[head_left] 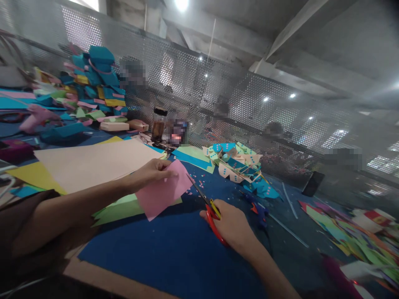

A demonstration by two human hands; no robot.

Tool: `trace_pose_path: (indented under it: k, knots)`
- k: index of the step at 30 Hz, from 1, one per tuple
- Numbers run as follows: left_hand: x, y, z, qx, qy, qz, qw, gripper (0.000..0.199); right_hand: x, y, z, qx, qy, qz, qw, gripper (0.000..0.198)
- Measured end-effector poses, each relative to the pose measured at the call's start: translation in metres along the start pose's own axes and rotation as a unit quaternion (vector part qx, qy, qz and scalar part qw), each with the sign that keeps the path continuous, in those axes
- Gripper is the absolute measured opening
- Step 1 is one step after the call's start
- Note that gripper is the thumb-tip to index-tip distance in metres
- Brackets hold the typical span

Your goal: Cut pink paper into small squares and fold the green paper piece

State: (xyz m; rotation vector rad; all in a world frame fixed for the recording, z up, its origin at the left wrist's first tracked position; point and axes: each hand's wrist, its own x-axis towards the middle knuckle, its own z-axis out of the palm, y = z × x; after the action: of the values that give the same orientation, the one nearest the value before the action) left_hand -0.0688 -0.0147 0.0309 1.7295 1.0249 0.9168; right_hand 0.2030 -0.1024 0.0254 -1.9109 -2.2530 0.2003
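Observation:
Between the thumb and fingers of my left hand (154, 174) is a sheet of pink paper (158, 193), tilted above the table. My right hand (232, 222) grips a pair of scissors (212, 220) with red and yellow handles. Their blades point up and left, with the tips at the right edge of the pink sheet; whether they cut into it I cannot tell. Tiny paper scraps (198, 182) lie scattered behind the blades. Under the pink sheet, green paper (121, 209) rests on the blue tabletop (149, 249).
A large cream sheet (90, 162) lies at left over yellow paper. Folded paper pieces (233, 162) are heaped at the back, near a blue glue gun (260, 209) and clear glue sticks (289, 230). A jar (158, 124) stands by the perforated metal screen (193, 95). Coloured paper (358, 236) covers the right.

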Motion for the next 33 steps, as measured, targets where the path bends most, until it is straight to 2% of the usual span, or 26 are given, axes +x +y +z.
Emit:
trace_pose_path:
  k: [5, 9, 16, 21, 29, 33]
  knots:
    - [0.0009, -0.0016, -0.0010, 0.020, 0.010, 0.008, 1.000, 0.032, -0.0007, 0.0010, 0.0014, 0.004, -0.001, -0.006, 1.000, 0.037]
    - [-0.0017, 0.0030, 0.0003, -0.014, -0.014, -0.011, 1.000, 0.032, 0.0005, 0.0027, 0.0041, 0.009, 0.007, -0.004, 1.000, 0.036]
    - [-0.0040, 0.0062, -0.0001, -0.024, -0.019, -0.001, 1.000, 0.031, 0.0007, 0.0014, 0.0022, 0.010, 0.005, -0.001, 1.000, 0.036]
    - [-0.0040, 0.0063, 0.0004, -0.049, -0.048, -0.008, 0.998, 0.026, 0.0000, -0.0008, 0.0017, 0.012, 0.002, -0.008, 1.000, 0.038]
    - [-0.0055, 0.0063, 0.0045, -0.053, -0.074, -0.046, 0.995, 0.033, -0.0018, -0.0015, 0.0013, 0.032, -0.005, -0.011, 0.999, 0.036]
    - [-0.0052, 0.0031, 0.0061, -0.053, -0.063, -0.049, 0.995, 0.034, -0.0025, -0.0022, 0.0019, 0.036, 0.002, -0.019, 0.999, 0.036]
